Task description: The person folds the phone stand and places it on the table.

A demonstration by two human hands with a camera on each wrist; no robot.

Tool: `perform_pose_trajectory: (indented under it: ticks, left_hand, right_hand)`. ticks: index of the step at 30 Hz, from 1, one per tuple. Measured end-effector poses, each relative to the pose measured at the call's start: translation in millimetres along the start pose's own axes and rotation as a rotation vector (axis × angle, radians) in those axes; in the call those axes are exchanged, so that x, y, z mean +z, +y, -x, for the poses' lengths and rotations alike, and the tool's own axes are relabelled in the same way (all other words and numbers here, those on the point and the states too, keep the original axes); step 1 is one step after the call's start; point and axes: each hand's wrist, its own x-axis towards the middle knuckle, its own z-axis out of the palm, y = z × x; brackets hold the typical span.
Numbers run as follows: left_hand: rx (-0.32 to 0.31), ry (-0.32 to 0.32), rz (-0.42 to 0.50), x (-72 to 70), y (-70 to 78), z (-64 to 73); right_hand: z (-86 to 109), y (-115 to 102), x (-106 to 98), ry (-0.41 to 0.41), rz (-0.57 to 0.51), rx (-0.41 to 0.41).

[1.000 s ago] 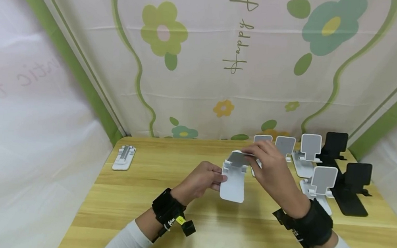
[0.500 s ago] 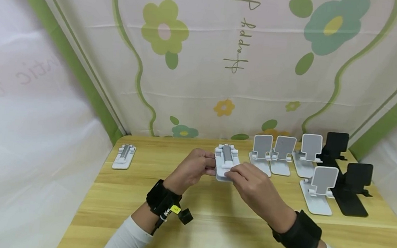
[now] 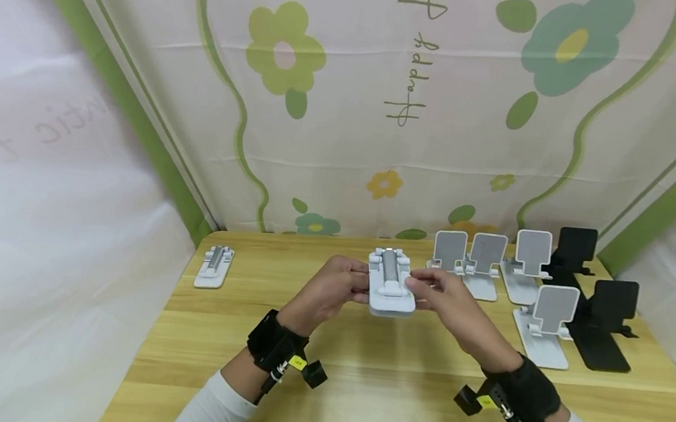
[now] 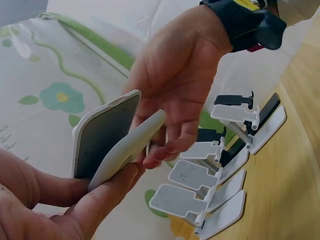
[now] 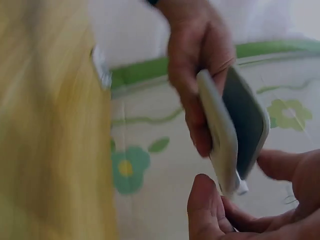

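My left hand (image 3: pixel 330 288) grips the white stand (image 3: pixel 390 302) by one side, with my thumb and fingers pinching its edge. The stand is up in the air over the wooden table (image 3: pixel 357 396), in front of me and near the middle. It has two flat parts that lie close together, and both wrist views show a gap between them. A grey and white arm (image 3: pixel 390 267) runs along its top.

My right hand (image 3: pixel 451 307) is at the other side of the stand, with its fingertips right by the edge. I cannot tell if they squeeze it or just lie next to it.

Far over on my left, a small folded stand (image 3: pixel 214 267) lies on the table. On my right, four white stands (image 3: pixel 532 252) and two black stands (image 3: pixel 613 305) sit opened up in a bunch. Behind the table hangs a pale cloth (image 3: pixel 333 136) with flowers and green lines. I have a black strap (image 3: pixel 525 391) on each wrist, and white sleeves (image 3: pixel 214 406).
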Motion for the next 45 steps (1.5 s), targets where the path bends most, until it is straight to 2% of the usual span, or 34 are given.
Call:
perform_pose_trajectory:
  ticks: [2, 4, 7, 12, 14, 18, 26, 28, 30, 33, 36, 40, 43, 45]
  left_hand:
    - [0.001, -0.011, -0.014, 2.4, 0.1, 0.3]
    - [-0.004, -0.020, -0.020, 4.1, 0.0, 0.4]
    - [-0.018, -0.039, -0.001, 4.7, -0.2, -0.2]
    - [-0.048, -0.080, 0.112, 2.7, 1.8, -1.4]
    - [-0.054, -0.096, 0.124, 2.2, 2.8, -1.8]
    - [-0.052, -0.112, 0.054, 1.8, 1.3, -3.4]
    - [-0.031, -0.091, -0.025, 3.8, -1.8, -4.1]
    - [-0.026, -0.064, -0.054, 6.4, -1.5, -4.0]
    - [0.003, -0.008, -0.153, 11.0, -0.2, -3.1]
    - [0.058, 0.069, -0.365, 21.2, 2.3, 0.7]
    - [0.134, 0.093, -0.617, 33.5, 4.9, 5.6]
    - [0.211, 0.132, -0.867, 46.7, 7.2, 10.4]
    - [0.223, 0.182, -0.953, 49.5, 9.5, 11.5]
    - [0.220, 0.195, -0.965, 49.3, 10.6, 11.0]
  right_hand:
    - [-1.6, 1, -2, -0.069, -0.132, 0.066]
    - [-2.4, 1, -3, -0.095, -0.201, 0.099]
    - [-2.1, 2, -5, -0.101, -0.229, 0.114]
    - [-1.6, 3, -7, -0.109, -0.245, 0.109]
    - [-1.6, 4, -7, -0.109, -0.251, 0.107]
    - [-1.6, 6, -6, -0.105, -0.258, 0.106]
    - [-3.1, 10, -7, -0.091, -0.262, 0.108]
    - [-3.5, 12, -7, -0.082, -0.260, 0.108]
    - [-3.3, 13, -7, -0.074, -0.260, 0.106]
    - [-2.6, 14, -5, -0.067, -0.268, 0.102]
    - [-1.4, 14, -3, -0.062, -0.281, 0.090]
    - [-1.0, 11, 2, -0.049, -0.293, 0.081]
    - [-1.1, 10, 5, -0.035, -0.296, 0.091]
    - [-1.3, 10, 6, -0.029, -0.293, 0.100]
